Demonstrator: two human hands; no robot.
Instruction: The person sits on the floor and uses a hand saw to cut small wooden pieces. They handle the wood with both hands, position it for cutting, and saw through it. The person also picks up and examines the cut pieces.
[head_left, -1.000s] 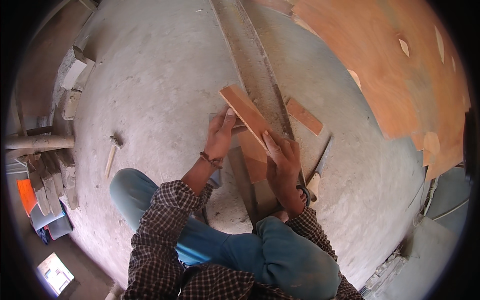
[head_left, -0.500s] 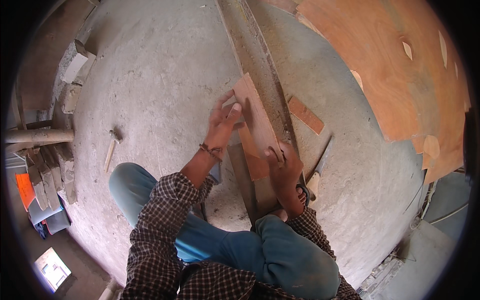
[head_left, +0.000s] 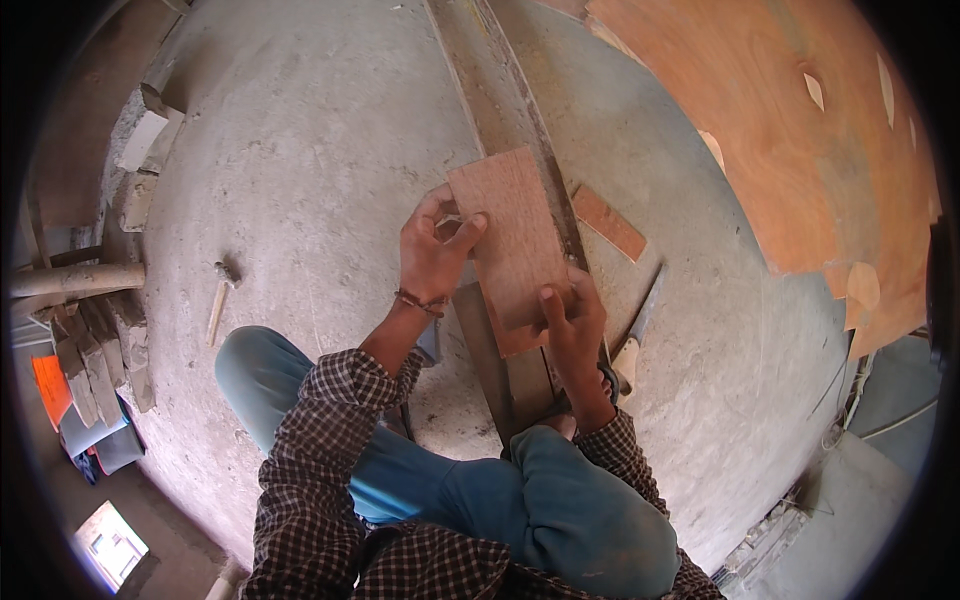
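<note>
A small rectangular piece of plywood (head_left: 512,235) is held up in front of me, its broad face turned toward me. My left hand (head_left: 437,248) pinches its left edge, thumb on the face and fingers behind. At the lower right corner my right hand (head_left: 575,325) grips it the same way, thumb in front. Beneath it, another reddish wooden piece (head_left: 517,346) shows only in part, over a long wooden plank (head_left: 500,100) that runs away from me along the floor.
Right of the plank lie a small reddish board offcut (head_left: 609,223) and a handsaw (head_left: 637,340). A hammer (head_left: 221,300) rests on the floor at left. Large plywood sheets (head_left: 740,130) fill the upper right. Timber pieces (head_left: 88,365) and concrete blocks (head_left: 145,135) line the left side.
The plywood piece has been turned from a slanted, edge-on pose so its broad face shows. My right hand has shifted slightly up with its thumb flat on the face.
</note>
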